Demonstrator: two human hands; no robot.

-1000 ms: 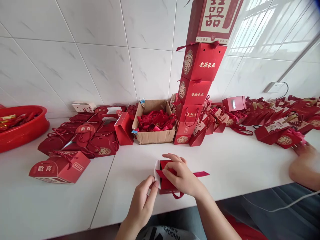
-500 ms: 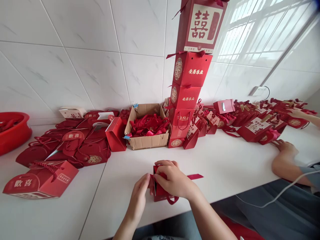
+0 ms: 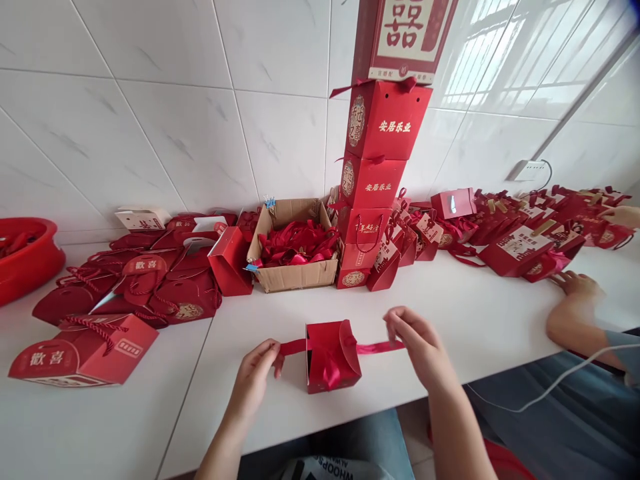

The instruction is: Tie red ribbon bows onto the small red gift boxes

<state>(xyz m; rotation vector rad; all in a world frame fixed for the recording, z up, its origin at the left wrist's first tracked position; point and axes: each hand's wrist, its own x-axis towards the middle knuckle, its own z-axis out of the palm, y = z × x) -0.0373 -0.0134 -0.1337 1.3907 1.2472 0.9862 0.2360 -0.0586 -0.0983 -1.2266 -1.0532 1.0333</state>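
In front of me on the white table lies a small red gift box point(image 3: 345, 373), its curved flap folded over the top. A red satin ribbon point(image 3: 377, 347) comes out on both sides, and a shiny loop of it lies across the box's front. My left hand point(image 3: 261, 367) pinches the ribbon's left end just beside the box. On the right, my right hand point(image 3: 411, 333) has its fingers closed at the tip of the other end. Both ends stretch outward roughly level. Neither hand touches the box itself.
Behind the box stands an open cardboard carton point(image 3: 299, 277) of red ribbons, beside a tall stack of red boxes point(image 3: 373, 183). Many red boxes point(image 3: 150, 280) are heaped at left, near a red basin point(image 3: 30, 260). Another person's hand point(image 3: 580, 287) rests at right by more boxes.
My hands have come off the box and moved apart to either side, drawing out the ribbon ends. The box's top and front ribbon loop now show. My view has tilted slightly downward.
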